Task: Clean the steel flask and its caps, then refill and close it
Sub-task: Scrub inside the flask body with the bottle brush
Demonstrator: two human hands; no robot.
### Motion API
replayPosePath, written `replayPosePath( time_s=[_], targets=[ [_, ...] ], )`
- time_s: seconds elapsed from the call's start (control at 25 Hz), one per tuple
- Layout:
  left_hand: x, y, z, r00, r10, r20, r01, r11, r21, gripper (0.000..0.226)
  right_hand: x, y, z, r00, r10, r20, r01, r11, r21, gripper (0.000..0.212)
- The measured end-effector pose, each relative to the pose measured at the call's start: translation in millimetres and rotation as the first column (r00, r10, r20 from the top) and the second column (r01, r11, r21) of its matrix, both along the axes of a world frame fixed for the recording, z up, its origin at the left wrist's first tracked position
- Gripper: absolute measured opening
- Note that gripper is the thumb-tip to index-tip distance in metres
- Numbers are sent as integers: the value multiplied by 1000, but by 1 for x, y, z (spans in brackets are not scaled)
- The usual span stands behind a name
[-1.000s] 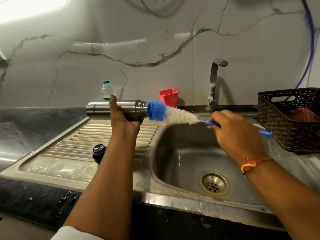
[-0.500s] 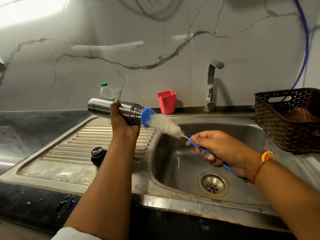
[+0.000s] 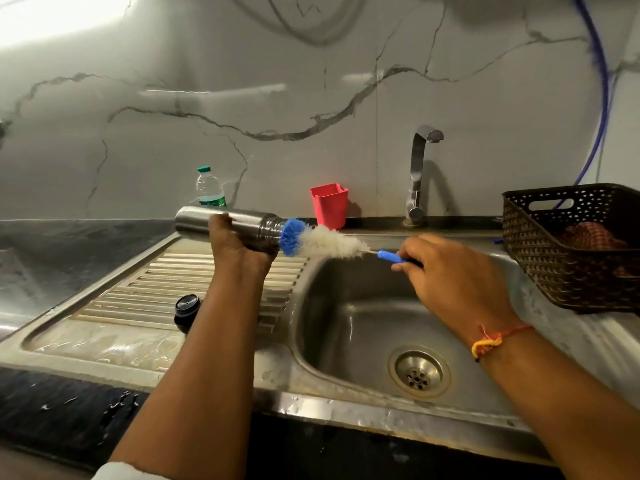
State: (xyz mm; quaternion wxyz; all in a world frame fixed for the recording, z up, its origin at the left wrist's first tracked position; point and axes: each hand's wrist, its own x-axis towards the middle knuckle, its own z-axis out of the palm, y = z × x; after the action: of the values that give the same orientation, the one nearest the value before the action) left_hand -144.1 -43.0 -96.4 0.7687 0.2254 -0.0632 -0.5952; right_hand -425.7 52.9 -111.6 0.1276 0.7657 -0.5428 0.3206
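Note:
My left hand [image 3: 235,245] grips the steel flask [image 3: 197,221], held sideways over the draining board with its open mouth toward the right. A bottle brush [image 3: 325,242] with blue and white bristles has its blue end at the flask's mouth. My right hand [image 3: 450,271] holds the brush's blue handle above the sink bowl. A black cap [image 3: 187,306] lies on the draining board, partly hidden behind my left forearm.
The steel sink [image 3: 346,341] with its drain lies below my right hand, the tap [image 3: 417,174] behind it. A red cup [image 3: 329,204] and a small plastic bottle [image 3: 209,188] stand by the wall. A dark basket [image 3: 571,254] sits at the right.
The brush swung down at an angle, then back up to nearly level with its blue end at the flask's mouth. My right hand rose with it. The flask stayed in my left hand.

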Motion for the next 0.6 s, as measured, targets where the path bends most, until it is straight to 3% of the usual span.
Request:
replayPosePath(
  time_s=[0.12,0.16,0.2,0.28,0.32,0.36,0.4,0.48,0.52,0.6],
  targets=[
    [2,4,-7,1000,-28,-2,28,1000,-2,69,3,1,-1,996,93,-7,-92,989,118,19],
    [2,5,-8,999,-39,6,39,999,-7,69,5,2,-2,985,134,106,-154,964,215,21],
    [1,5,-8,999,-41,15,41,999,-17,66,7,3,-3,932,145,332,-268,894,359,23],
    [-3,3,-7,999,-34,16,34,998,-49,55,14,9,-3,604,-100,791,-629,550,550,29],
    [-5,3,-6,999,-34,21,35,998,-59,52,16,12,-3,444,-283,850,-760,383,525,31],
    [-8,4,-6,999,-38,24,40,997,-66,51,16,14,-4,350,-398,848,-828,292,478,31],
    [-9,5,-7,999,-39,22,40,997,-69,52,17,14,-6,325,-428,843,-849,262,460,31],
    [-9,6,-7,999,-22,32,24,998,-61,57,20,13,-7,429,-306,850,-788,335,517,25],
    [-8,5,-7,999,-10,41,12,999,-53,59,22,13,-9,557,-172,812,-693,443,569,19],
    [-4,2,-6,999,13,44,-12,999,-31,69,21,9,-13,840,36,541,-393,728,562,12]
  ],
)
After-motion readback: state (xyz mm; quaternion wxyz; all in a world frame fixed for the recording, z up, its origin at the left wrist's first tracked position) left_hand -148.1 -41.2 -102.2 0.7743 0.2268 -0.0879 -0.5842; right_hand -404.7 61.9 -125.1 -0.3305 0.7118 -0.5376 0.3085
